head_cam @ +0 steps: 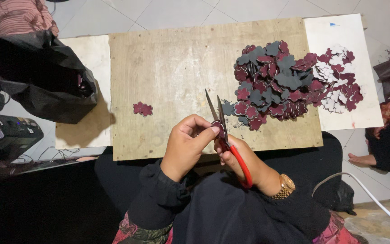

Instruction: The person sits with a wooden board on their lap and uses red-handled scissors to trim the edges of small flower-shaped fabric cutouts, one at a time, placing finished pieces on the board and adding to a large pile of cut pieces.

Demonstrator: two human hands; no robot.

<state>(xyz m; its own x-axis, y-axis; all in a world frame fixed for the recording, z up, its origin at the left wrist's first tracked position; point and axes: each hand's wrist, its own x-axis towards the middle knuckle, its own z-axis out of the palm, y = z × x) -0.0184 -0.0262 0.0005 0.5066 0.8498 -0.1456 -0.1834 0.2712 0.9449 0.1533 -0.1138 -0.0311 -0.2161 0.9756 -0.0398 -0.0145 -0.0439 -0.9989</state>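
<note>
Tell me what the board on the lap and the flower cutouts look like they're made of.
The board looks like raw plywood: pale grain, scuffed, unfinished. The flower cutouts look like thin matte foam or felt sheet, maroon with grey or white backs; which one is unclear.

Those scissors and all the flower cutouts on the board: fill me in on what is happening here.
A person seated at a plywood board holds red-handled scissors in the right hand, blades open and pointing up. The left hand pinches a small maroon flower-shaped piece at the blades. A pile of maroon and grey cutouts lies on the board to the right, spilling onto a white sheet. One pair of maroon flowers lies apart on the left.
</note>
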